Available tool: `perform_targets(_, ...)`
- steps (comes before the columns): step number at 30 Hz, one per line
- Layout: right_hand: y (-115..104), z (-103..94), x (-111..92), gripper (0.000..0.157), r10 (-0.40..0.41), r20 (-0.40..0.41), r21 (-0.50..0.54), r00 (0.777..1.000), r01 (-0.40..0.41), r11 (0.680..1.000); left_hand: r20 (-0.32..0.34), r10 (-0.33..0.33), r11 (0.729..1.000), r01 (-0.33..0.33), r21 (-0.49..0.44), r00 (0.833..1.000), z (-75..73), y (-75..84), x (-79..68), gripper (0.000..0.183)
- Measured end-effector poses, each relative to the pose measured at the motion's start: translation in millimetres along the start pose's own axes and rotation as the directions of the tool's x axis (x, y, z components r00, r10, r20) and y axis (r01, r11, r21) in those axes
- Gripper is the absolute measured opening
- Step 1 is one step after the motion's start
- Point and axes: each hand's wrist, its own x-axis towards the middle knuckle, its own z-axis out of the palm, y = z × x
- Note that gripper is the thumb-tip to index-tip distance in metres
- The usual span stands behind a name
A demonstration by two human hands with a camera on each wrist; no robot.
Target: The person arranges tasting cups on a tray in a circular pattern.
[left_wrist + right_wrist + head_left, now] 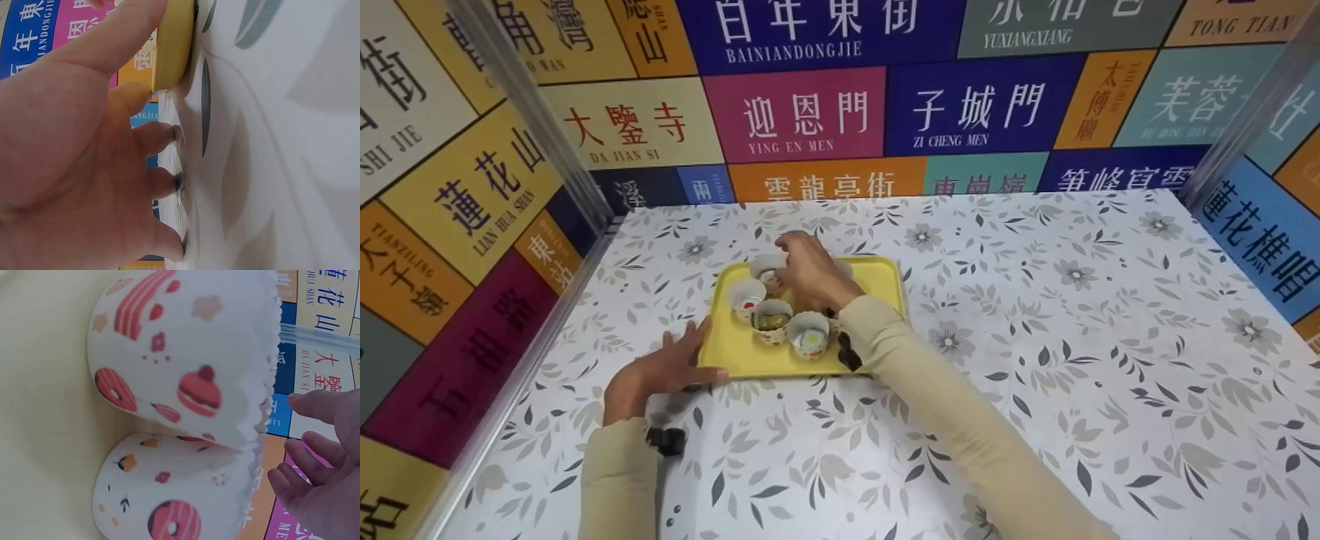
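Note:
A yellow tray holds several paper baking cups printed with cakes and doughnuts. My left hand rests at the tray's front left corner, thumb along the front rim and other fingers on the tablecloth. My right hand hovers over the back cups, beside the back left cup, with loosely bent fingers above the rims. Nothing shows between those fingers in the right wrist view. A red bit lies in the left cup, yellowish-green pieces fill the front middle cup, and a light green bit lies in the front right cup.
A white tablecloth with grey leaves and flowers covers the table. Colourful panels with Chinese lettering stand behind and along both sides. Part of another cup shows behind the right hand, and the right forearm crosses the tray's front right corner.

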Motion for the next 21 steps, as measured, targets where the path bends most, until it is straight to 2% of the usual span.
perform_targets(8,-2,-15.1,-5,0.043,-0.024,-0.046,0.026,0.999,0.025,0.999,0.004,-0.011,1.0,0.011,0.013,1.0,-1.3,-0.8,4.1,0.113)
perform_targets(12,-2,-20.1,-9,0.041,-0.014,-0.059,0.109,0.998,0.02,0.994,0.006,-0.006,1.0,0.006,0.0,1.0,-3.6,-1.5,5.0,0.112)
perform_targets(18,1,-22.3,-21,0.038,0.028,-0.018,0.286,0.999,-0.022,0.958,0.0,0.028,1.0,-0.028,-0.006,1.0,-8.1,-4.2,2.0,0.102)
perform_targets(21,3,-23.1,-28,0.031,0.014,-0.047,0.258,0.999,-0.001,0.966,-0.017,0.049,0.998,-0.049,0.036,0.999,-10.1,-4.5,0.1,0.099)
